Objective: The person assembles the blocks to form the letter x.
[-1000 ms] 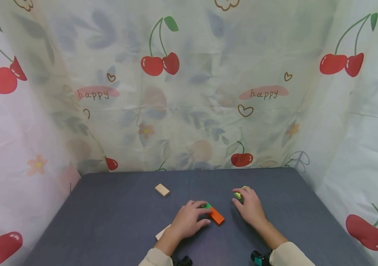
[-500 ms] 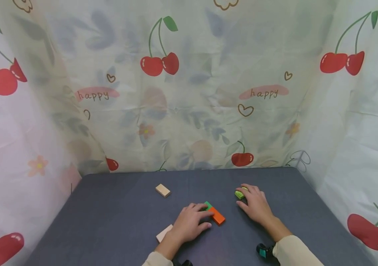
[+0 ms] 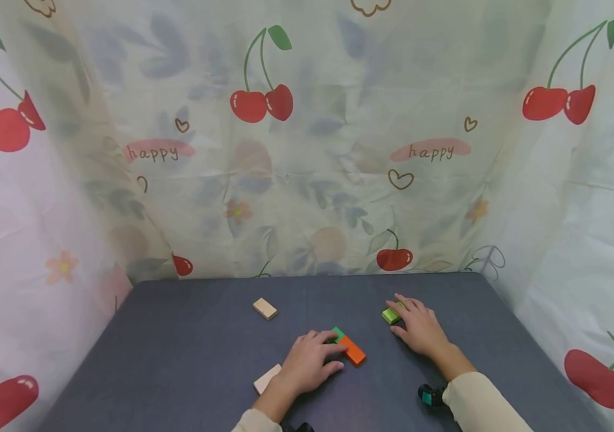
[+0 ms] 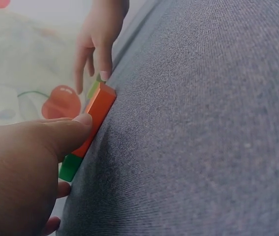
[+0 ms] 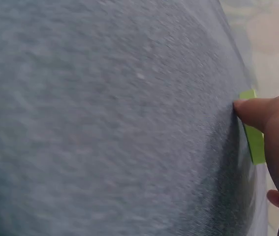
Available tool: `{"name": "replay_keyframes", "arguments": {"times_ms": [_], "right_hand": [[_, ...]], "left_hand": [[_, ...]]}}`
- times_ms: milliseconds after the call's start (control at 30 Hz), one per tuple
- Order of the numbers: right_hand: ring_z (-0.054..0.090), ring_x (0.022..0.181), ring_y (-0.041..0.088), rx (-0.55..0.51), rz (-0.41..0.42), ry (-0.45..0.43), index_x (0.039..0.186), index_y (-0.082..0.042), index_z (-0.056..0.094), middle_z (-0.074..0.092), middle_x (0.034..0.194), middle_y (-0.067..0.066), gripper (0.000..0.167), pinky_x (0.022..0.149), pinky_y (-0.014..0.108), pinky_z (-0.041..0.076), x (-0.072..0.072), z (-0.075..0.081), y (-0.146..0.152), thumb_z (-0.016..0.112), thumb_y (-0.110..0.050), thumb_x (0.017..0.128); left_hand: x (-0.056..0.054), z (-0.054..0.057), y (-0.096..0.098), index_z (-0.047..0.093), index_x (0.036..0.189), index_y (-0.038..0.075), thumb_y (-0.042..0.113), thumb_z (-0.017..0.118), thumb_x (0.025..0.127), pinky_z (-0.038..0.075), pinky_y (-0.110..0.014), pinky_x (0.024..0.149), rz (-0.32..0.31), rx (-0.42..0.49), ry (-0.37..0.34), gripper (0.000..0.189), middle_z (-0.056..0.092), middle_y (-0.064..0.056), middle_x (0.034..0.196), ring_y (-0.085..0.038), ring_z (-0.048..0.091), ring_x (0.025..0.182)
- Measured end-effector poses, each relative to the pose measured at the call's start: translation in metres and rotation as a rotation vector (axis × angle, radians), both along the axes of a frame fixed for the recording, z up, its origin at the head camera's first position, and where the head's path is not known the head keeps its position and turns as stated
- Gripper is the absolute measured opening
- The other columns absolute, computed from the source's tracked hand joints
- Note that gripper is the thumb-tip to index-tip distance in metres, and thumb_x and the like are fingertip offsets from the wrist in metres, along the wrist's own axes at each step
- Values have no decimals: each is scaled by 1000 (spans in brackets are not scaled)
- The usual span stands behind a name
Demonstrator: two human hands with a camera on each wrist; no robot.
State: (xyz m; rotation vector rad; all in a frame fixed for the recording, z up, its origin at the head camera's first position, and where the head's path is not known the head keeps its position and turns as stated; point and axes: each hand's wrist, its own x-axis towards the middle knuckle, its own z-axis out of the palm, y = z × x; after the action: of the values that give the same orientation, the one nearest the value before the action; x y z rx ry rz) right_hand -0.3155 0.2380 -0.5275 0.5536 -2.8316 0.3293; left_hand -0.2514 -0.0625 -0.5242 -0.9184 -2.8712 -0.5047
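An orange block (image 3: 354,352) and a green block (image 3: 338,333) lie end to end on the table, forming one slanting bar. My left hand (image 3: 307,363) is beside them, fingers spread and loosely bent, fingertips at the bar's upper left side. Its thumb points toward the orange block, a gap between them in the head view. Further right, a lime-green block (image 3: 391,315) lies flat near the far edge. Over its right end reach the extended fingers of my right hand (image 3: 423,329); the thumb is on the near side, and in the right wrist view it overlaps the block (image 5: 255,142).
On the dark grey table (image 3: 188,348) lie two pale wooden blocks, one toward the back (image 3: 265,308) and one (image 3: 267,379) partly behind my left wrist. A cherry-printed curtain (image 3: 307,198) stands along the back and both sides.
My right hand has shifted slightly right and away from me, its fingers straightening over the lime-green block. The left hand slid a little right early on, then stayed still; the blocks look unmoved.
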Motion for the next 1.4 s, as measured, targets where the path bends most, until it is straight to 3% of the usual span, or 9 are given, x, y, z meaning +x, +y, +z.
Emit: {"name": "replay_keyframes", "arguments": {"times_ms": [300, 667, 1133, 1400], "right_hand": [[45, 123, 39, -8, 45, -81, 137, -15, 57, 48, 142, 13, 53, 92, 62, 38, -8, 3, 7, 72, -30, 89], [56, 96, 25, 15, 26, -88, 116, -14, 70, 62, 106, 3, 36, 84, 48, 47, -10, 12, -3, 77, -29, 84], [53, 93, 21, 45, 11, -149, 116, -18, 72, 61, 103, 0, 36, 83, 44, 47, -12, 22, -14, 78, -32, 83], [52, 90, 19, 25, 21, -124, 115, -18, 72, 60, 100, -2, 36, 80, 43, 47, -13, 28, -19, 79, -29, 82]], "left_hand": [[2, 1, 0, 62, 131, 37, 43, 63, 94, 42, -47, 94, -11, 3, 3, 38, 52, 5, 137, -19, 52, 115], [1, 1, 0, 63, 130, 38, 40, 64, 93, 42, -47, 93, -7, -1, 20, 37, 53, 6, 136, -17, 51, 114], [1, 0, 1, 64, 128, 39, 42, 64, 93, 42, -46, 92, 8, 2, -10, 35, 55, 8, 132, -17, 52, 111], [1, 2, 1, 63, 130, 39, 41, 64, 93, 41, -47, 93, 12, 11, -17, 36, 54, 8, 133, -17, 51, 112]]}}
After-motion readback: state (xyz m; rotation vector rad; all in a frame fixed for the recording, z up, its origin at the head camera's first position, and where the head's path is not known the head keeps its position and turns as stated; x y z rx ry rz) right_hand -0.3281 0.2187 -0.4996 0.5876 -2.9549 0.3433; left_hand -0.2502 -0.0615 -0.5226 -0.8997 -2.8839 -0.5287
